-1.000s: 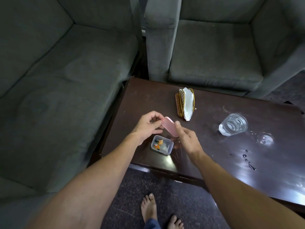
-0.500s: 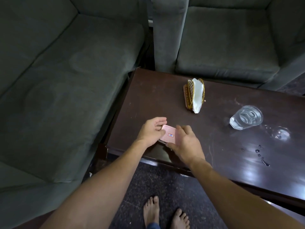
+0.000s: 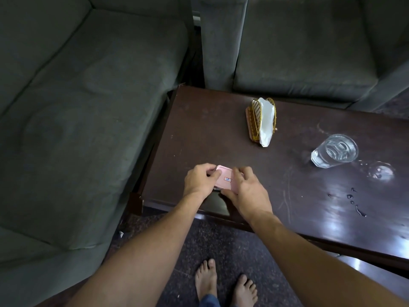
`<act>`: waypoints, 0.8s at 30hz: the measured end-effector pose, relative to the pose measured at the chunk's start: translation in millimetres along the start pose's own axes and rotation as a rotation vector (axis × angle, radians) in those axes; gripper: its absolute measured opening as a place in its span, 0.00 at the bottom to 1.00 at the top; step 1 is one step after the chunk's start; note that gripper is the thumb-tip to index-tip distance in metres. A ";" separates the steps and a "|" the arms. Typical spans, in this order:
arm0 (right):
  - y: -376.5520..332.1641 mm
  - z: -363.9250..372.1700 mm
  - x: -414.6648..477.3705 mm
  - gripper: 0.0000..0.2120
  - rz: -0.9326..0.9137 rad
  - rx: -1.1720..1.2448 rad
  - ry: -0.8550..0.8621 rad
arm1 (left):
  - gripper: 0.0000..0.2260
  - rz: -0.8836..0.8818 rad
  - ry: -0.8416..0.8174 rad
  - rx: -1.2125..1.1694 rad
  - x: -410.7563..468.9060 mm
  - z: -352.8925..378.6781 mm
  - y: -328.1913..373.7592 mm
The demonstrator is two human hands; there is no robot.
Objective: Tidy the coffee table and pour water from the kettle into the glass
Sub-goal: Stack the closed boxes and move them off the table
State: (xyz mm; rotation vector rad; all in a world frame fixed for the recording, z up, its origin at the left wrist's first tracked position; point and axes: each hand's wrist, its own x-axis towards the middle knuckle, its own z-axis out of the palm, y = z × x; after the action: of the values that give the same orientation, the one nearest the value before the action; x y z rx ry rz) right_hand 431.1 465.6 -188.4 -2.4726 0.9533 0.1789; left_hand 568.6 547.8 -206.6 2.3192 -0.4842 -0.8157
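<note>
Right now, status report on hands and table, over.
Left hand and right hand grip pink lid at table's near edge. Glass upright, apart. No kettle in view; water drops on table.

Napkin holder [image 3: 261, 121] left of glass [image 3: 334, 150] on table [image 3: 199, 129], box [image 3: 225, 179] near front edge.

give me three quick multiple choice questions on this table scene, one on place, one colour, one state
1. Where is the glass, seen from the camera? A right of the napkin holder B left of it C behind it
2. What colour is the lid? A blue B pink C black
3. The glass is: A upright B on its side C upside down

Key: A, it stands to the holder's right; B, the lid gripped by the left hand and right hand is pink; A, its mouth faces up.
</note>
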 end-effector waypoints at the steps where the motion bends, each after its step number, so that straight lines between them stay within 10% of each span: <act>1: -0.6 -0.3 1.3 0.35 -0.013 -0.016 -0.003 | 0.12 -0.025 -0.007 -0.040 0.6 -0.2 -1.7; 24: 6.9 7.3 -9.8 0.38 0.109 0.054 -0.001 | 0.10 -0.199 -0.079 -0.261 -0.9 8.5 -6.7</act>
State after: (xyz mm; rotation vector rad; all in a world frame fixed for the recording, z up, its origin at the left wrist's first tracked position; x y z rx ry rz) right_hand 419.6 470.5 -194.7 -2.3731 1.0795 0.1882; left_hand 563.2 549.5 -215.8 2.1202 -0.1681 -1.0049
